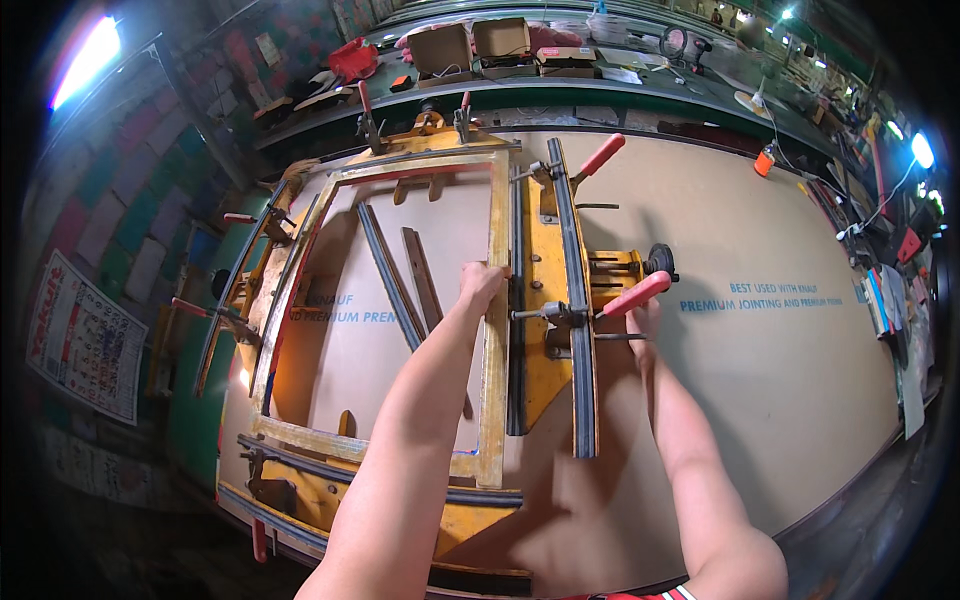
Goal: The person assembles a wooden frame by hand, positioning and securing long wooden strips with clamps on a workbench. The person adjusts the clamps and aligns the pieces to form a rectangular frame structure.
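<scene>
The left hand (483,287) is curled tight around the right bar of the wooden frame (497,390). The right hand (644,318) is at a red handle (637,296), partly hidden behind it, so I cannot tell if it is gripping. That handle sits on a yellow clamp piece (546,255) with long black strips, just right of the frame. More yellow pieces with red handles stand around the other sides. Inside the frame's opening lie two loose strips (388,270). Under it all is a big tan board (750,420). Boxes (440,52) sit on a far table (380,108).
</scene>
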Demonstrator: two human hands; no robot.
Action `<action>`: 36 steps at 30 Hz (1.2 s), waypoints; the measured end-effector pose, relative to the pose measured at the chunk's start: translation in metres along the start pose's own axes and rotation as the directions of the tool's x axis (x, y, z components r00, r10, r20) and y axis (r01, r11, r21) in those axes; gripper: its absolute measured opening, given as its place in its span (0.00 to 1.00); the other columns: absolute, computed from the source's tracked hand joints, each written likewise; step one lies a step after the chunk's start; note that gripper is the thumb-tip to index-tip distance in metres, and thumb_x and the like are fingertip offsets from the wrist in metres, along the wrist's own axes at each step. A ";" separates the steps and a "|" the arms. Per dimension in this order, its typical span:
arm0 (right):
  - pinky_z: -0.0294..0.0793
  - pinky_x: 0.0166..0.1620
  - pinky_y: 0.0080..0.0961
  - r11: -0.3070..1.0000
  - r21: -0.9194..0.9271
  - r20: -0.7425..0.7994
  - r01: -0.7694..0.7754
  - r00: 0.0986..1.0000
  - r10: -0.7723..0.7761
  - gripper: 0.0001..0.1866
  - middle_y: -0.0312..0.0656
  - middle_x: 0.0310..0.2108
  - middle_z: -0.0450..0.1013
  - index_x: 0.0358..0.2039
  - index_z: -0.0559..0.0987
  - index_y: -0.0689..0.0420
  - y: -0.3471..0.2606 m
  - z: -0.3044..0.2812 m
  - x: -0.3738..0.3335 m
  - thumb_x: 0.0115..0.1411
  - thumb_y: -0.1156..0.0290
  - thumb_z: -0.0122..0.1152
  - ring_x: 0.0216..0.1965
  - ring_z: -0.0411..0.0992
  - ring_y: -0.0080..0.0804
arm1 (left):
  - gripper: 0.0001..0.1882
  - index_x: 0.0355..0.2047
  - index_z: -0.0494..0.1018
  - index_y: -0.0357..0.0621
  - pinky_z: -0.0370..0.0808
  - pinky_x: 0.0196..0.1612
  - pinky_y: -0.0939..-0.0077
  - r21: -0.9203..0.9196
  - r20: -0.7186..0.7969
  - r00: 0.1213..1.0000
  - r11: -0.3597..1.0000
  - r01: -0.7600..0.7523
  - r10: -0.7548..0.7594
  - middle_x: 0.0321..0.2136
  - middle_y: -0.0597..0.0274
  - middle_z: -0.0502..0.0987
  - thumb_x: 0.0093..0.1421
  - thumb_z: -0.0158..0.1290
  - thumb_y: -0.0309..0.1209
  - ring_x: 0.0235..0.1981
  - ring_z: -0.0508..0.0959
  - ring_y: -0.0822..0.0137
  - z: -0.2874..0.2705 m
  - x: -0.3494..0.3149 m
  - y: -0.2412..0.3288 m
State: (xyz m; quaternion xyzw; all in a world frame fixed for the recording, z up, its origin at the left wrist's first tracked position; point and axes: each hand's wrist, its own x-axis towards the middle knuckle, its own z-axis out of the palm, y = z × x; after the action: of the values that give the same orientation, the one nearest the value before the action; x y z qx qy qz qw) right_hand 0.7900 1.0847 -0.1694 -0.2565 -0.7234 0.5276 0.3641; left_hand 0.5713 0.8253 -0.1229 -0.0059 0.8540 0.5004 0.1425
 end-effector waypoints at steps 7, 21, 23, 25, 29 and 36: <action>0.71 0.42 0.23 0.976 0.192 0.069 -0.102 0.994 0.090 0.11 0.36 0.34 0.75 0.40 0.78 0.60 -0.011 0.004 -0.008 0.58 0.72 0.60 0.37 0.72 0.24 | 0.35 0.47 0.70 0.23 0.77 0.46 0.65 0.311 0.129 0.986 0.940 -0.137 0.101 0.40 0.37 0.79 0.47 0.66 0.42 0.44 0.80 0.49 -0.063 -0.075 0.059; 0.71 0.49 0.25 0.970 0.085 0.158 -0.226 0.965 0.211 0.22 0.39 0.43 0.72 0.57 0.66 0.63 -0.018 -0.048 -0.098 0.62 0.79 0.51 0.44 0.72 0.28 | 0.26 0.48 0.73 0.32 0.75 0.48 0.58 0.702 0.646 0.762 0.364 -0.612 0.035 0.42 0.43 0.79 0.53 0.58 0.39 0.47 0.78 0.47 -0.232 -0.194 0.058; 0.70 0.41 0.20 0.880 0.125 0.168 -0.459 0.884 0.437 0.16 0.34 0.38 0.73 0.52 0.71 0.60 -0.061 -0.057 -0.131 0.63 0.75 0.50 0.37 0.71 0.20 | 0.26 0.49 0.72 0.33 0.74 0.50 0.57 0.703 0.637 0.768 0.356 -0.615 0.068 0.43 0.43 0.79 0.54 0.57 0.39 0.48 0.77 0.47 -0.281 -0.212 0.047; 0.72 0.34 0.22 0.927 -0.058 0.228 -0.370 0.899 0.373 0.09 0.34 0.34 0.76 0.42 0.75 0.58 -0.100 -0.092 -0.157 0.64 0.70 0.54 0.33 0.74 0.21 | 0.25 0.48 0.72 0.33 0.74 0.50 0.57 0.661 0.651 0.742 0.361 -0.657 0.160 0.44 0.43 0.78 0.55 0.56 0.39 0.48 0.77 0.46 -0.328 -0.223 0.041; 0.72 0.27 0.21 0.867 -0.360 0.291 -0.344 0.842 0.455 0.09 0.36 0.27 0.77 0.31 0.77 0.58 -0.210 -0.110 -0.220 0.65 0.67 0.55 0.26 0.74 0.21 | 0.23 0.45 0.74 0.33 0.74 0.48 0.58 0.695 0.605 0.772 0.343 -0.632 0.196 0.41 0.43 0.79 0.55 0.57 0.38 0.46 0.78 0.47 -0.438 -0.236 -0.006; 0.73 0.28 0.20 0.890 -0.425 0.450 -0.165 0.815 0.366 0.12 0.37 0.24 0.75 0.30 0.75 0.61 -0.350 -0.068 -0.296 0.66 0.66 0.58 0.24 0.73 0.21 | 0.25 0.50 0.74 0.35 0.75 0.49 0.65 0.676 0.457 0.872 0.568 -0.469 0.176 0.43 0.47 0.80 0.56 0.59 0.39 0.46 0.79 0.53 -0.560 -0.266 -0.080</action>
State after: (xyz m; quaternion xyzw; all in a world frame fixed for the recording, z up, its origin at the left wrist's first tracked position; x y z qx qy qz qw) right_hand 1.0277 0.7912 0.0995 -0.2683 -0.8359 0.4784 0.0227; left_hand 0.7062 0.2700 0.1321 0.3001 0.9315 0.0986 0.1802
